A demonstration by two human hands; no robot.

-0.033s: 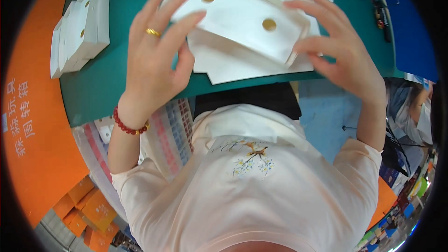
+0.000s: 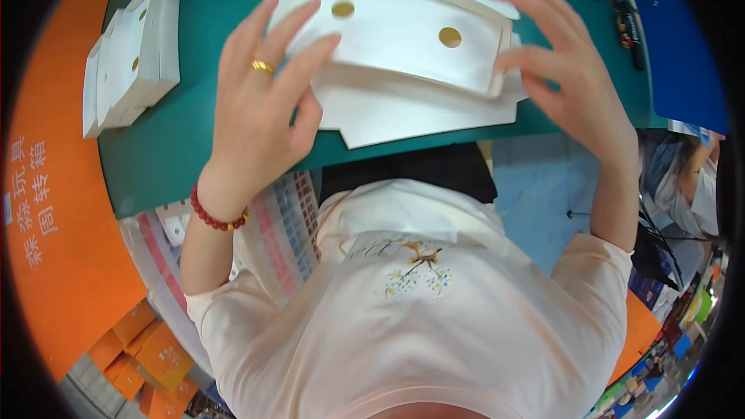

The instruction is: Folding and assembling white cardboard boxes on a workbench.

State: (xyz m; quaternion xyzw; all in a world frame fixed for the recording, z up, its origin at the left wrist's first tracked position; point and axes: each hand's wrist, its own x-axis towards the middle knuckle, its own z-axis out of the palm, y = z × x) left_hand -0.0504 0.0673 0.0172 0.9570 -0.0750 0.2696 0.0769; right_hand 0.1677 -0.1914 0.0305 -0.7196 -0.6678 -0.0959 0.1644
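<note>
White die-cut card sheet (image 2: 403,39), w/ two round holes, is held flat-ish over the far middle of the green table (image 2: 194,147), on top of more white card sheets (image 2: 419,112) spread under it; those lower sheets are seen to reach the table's near edge. Orange surface (image 2: 62,209) is seen left of the table, curving round it, w/ orange boxes (image 2: 147,357) lower left. Pale shirt (image 2: 419,310) of the person fills the lower middle of the view. Stack of folded white boxes (image 2: 132,54) is set at the table's far left, well apart from the held sheet. Left hand (image 2: 260,101) is laid on the sheet's left end, fingers spread and pressed on top, thumb tucked at the near edge, so the sheet is pinched there; a gold ring (image 2: 262,67) is worn on one finger & a red bead bracelet (image 2: 213,217) on the wrist. Right hand (image 2: 570,77) is placed at the sheet's right end, fingertips curled onto its edge, grasping it lightly; whether the thumb is under the card can't be told. Dark pens or tools (image 2: 628,27) are seen at the table's far right, beside a blue surface (image 2: 683,54).
</note>
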